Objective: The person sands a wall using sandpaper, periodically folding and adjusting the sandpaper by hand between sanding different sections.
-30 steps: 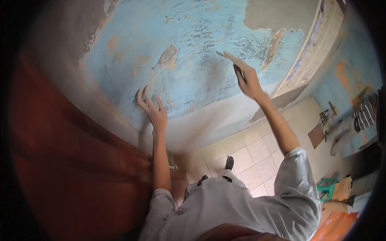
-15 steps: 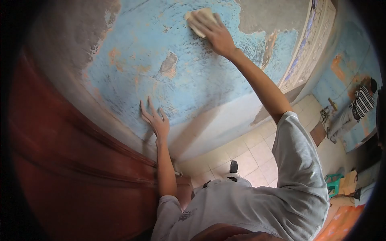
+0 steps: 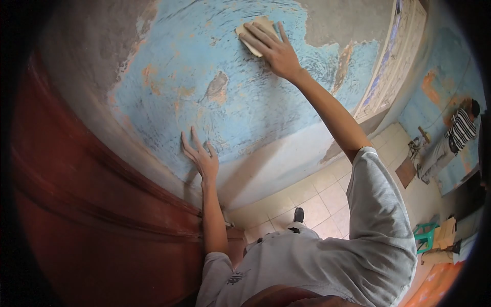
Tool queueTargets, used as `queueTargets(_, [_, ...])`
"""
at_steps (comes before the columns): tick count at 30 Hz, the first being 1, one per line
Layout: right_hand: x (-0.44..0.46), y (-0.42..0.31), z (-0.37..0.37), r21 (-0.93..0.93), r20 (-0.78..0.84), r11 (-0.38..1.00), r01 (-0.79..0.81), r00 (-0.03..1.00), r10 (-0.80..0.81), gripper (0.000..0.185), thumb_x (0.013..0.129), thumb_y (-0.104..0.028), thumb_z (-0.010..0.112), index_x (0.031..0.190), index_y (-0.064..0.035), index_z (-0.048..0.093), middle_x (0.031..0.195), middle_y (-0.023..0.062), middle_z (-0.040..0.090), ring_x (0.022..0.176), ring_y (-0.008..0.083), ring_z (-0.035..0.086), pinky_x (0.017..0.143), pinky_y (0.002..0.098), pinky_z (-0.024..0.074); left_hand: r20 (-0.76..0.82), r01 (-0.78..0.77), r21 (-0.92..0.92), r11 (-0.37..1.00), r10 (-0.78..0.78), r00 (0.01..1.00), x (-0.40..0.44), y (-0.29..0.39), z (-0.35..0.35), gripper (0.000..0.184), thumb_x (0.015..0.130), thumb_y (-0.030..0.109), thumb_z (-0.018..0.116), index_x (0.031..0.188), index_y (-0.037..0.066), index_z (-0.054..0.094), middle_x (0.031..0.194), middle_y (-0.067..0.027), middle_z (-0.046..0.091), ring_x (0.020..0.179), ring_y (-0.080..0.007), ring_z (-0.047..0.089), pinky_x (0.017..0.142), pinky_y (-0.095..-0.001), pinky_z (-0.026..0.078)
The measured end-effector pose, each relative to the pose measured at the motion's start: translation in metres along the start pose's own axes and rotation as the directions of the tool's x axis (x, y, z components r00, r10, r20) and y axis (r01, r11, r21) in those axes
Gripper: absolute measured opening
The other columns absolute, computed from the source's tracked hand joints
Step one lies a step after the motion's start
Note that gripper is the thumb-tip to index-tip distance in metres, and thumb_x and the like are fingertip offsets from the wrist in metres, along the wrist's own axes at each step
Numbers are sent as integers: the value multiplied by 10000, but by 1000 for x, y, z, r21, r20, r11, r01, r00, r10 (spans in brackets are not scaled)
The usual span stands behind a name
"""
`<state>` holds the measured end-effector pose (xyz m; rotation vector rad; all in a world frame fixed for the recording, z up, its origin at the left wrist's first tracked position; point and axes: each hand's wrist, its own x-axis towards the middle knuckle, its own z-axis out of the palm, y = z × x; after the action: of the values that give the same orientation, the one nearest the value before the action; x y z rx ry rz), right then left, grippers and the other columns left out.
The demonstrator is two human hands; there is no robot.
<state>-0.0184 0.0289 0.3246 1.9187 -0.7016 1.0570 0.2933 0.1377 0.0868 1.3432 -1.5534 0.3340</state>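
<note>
My right hand [image 3: 279, 53] presses a pale yellow sheet of sandpaper [image 3: 249, 43] flat against the upper part of the blue wall [image 3: 189, 56]. Its fingers lie over the sheet, whose edges stick out around them. Dark scuff streaks curve across the paint near the sheet. Lower and to the left, my left hand [image 3: 203, 159] rests its spread fingertips on the same wall and holds nothing. Orange stains and a bare grey chip [image 3: 217, 85] mark the paint between my two hands.
A dark red wooden surface [image 3: 102, 220] fills the left side. Right of the wall is a carved pale frame [image 3: 388, 66]. A person in a striped shirt [image 3: 462, 134] stands at far right, near a green stool [image 3: 425, 236]. Pale tiles [image 3: 312, 207] cover the floor.
My right hand and the sandpaper have shifted slightly down across the wall. The left hand stays against the wall, fingers spread. The whole view has tilted a little.
</note>
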Motion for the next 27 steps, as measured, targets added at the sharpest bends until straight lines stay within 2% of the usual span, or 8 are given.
queueTargets(4, [-2, 7, 3, -24, -132, 980, -198, 972, 193, 738, 923, 7, 571, 1595, -284, 476, 1693, -25, 399, 1532, 224, 415, 1264, 713, 214, 3, -18, 27, 999, 18, 1000, -2, 3, -3, 710, 1017, 89, 629, 1661, 99, 330, 1686, -271, 172, 1493, -492, 236, 1189, -632, 307])
queueTargets(8, [-3, 7, -5, -30, 31, 1000, 3, 1000, -2, 760, 907, 22, 612, 1590, -285, 476, 1680, -15, 419, 1516, 240, 433, 1241, 747, 207, 14, 0, 2, 1000, 0, 1000, 0, 3, -3, 720, 1011, 79, 636, 1662, 101, 329, 1688, -272, 163, 1492, -496, 237, 1189, -641, 300])
queueTargets(10, [0, 13, -6, -33, -99, 985, -167, 982, 163, 761, 900, 18, 644, 1580, -285, 485, 1661, -9, 444, 1498, 250, 454, 1215, 782, 202, 14, -3, -13, 1000, 3, 1000, -3, 4, -3, 726, 1010, 77, 636, 1665, 105, 324, 1690, -272, 157, 1491, -497, 237, 1191, -642, 296])
queueTargets(15, [4, 23, -9, -147, -52, 987, -67, 997, 60, 744, 895, 1, 662, 1568, -273, 501, 1612, -19, 499, 1466, 226, 491, 1223, 763, 211, 31, 12, -15, 1000, -11, 999, -2, 4, -4, 739, 1014, 74, 631, 1676, 124, 307, 1692, -272, 154, 1493, -503, 235, 1196, -643, 286])
queueTargets(18, [9, 29, -10, -142, -162, 972, -188, 973, 165, 739, 895, -3, 667, 1564, -274, 510, 1589, -24, 525, 1432, 207, 523, 1237, 718, 222, 38, 20, -9, 1000, -20, 999, -3, 5, -5, 736, 1015, 76, 630, 1675, 128, 308, 1691, -272, 157, 1497, -501, 234, 1194, -644, 287])
queueTargets(20, [6, 29, -9, -173, -40, 985, -26, 999, 20, 701, 917, -35, 653, 1562, -275, 520, 1554, -29, 558, 1409, 192, 543, 1251, 657, 239, 33, 13, -2, 1000, -13, 999, -5, 4, -4, 737, 1015, 74, 630, 1675, 131, 308, 1693, -270, 157, 1499, -500, 233, 1194, -643, 288])
queueTargets(24, [7, 30, -10, -224, -172, 959, -174, 976, 137, 639, 953, -72, 625, 1556, -264, 531, 1528, -38, 578, 1407, 180, 546, 1255, 619, 253, 46, 35, -4, 999, -34, 998, -4, 5, -5, 737, 1013, 78, 629, 1675, 136, 310, 1697, -267, 152, 1503, -498, 231, 1195, -637, 290])
queueTargets(27, [3, 17, -12, -147, -40, 988, 41, 998, -47, 551, 995, -119, 601, 1526, -259, 558, 1495, -34, 600, 1407, 189, 550, 1246, 638, 250, 56, 45, 1, 999, -45, 997, -4, 6, -5, 738, 1012, 82, 632, 1674, 138, 310, 1702, -262, 141, 1504, -498, 228, 1198, -633, 289])
